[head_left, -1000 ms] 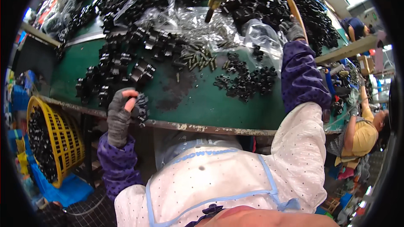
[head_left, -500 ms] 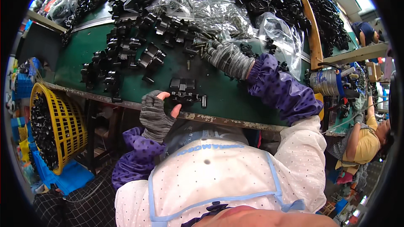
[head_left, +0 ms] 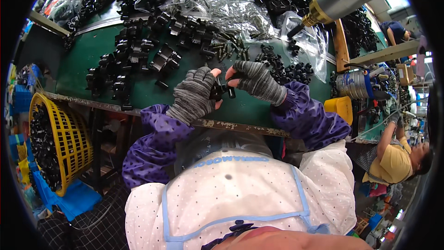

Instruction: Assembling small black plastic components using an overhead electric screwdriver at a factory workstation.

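My left hand (head_left: pixel 195 93), in a grey knitted glove with bare fingertips, is closed round a black plastic part (head_left: pixel 216 92) above the near edge of the green table. A short black cylinder (head_left: pixel 231 92) sticks out at the part's right side. My right hand (head_left: pixel 256 82), gloved the same way, comes in from the right. Its thumb and fingers pinch together just over the part; whatever they hold is too small to make out. Behind the hands lies a heap of small metal pins or screws (head_left: pixel 231 48). Small black ring-like pieces (head_left: pixel 296 71) lie to its right.
Rows of black moulded parts (head_left: pixel 134 53) cover the table's left. Clear plastic bags (head_left: pixel 240 14) lie behind. A power driver (head_left: pixel 344 2) hangs at upper right. A yellow basket (head_left: pixel 76 146) of black parts stands left. A yellow container (head_left: pixel 340 109) is beside my right sleeve. Another person (head_left: pixel 393 153) works at right.
My right hand has come back from the pin heap toward me, to the black part. My left hand has taken the part and lifted it off the table. The driver now shows at upper right.
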A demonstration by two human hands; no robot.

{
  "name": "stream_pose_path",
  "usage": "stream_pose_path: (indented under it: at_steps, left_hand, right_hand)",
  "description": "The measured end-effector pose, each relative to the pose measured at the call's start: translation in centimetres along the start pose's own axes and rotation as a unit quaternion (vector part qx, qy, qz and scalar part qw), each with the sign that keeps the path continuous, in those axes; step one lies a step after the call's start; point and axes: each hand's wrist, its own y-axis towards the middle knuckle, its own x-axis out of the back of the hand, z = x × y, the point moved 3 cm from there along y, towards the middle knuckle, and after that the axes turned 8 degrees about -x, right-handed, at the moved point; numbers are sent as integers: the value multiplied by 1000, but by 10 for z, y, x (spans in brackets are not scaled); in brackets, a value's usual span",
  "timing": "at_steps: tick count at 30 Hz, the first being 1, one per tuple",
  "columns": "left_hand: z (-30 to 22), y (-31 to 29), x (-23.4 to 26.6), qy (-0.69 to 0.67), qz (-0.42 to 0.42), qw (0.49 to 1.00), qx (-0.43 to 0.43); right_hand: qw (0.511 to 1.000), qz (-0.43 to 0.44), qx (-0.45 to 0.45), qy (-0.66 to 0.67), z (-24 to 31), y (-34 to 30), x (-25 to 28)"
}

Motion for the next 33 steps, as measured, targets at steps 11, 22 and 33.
stream_pose_path:
  at_steps: [11,22,33]
  left_hand:
    - [-9,3,0,25,-120,992,14]
    - [-5,4,3,29,-199,979,-19]
    - [11,14,-1,49,-198,979,20]
  right_hand:
    - [945,-78,195,-252,30,3,3]
    - [775,-110,140,-607,54,29,39]
    - [865,113,326,364,139,95,97]
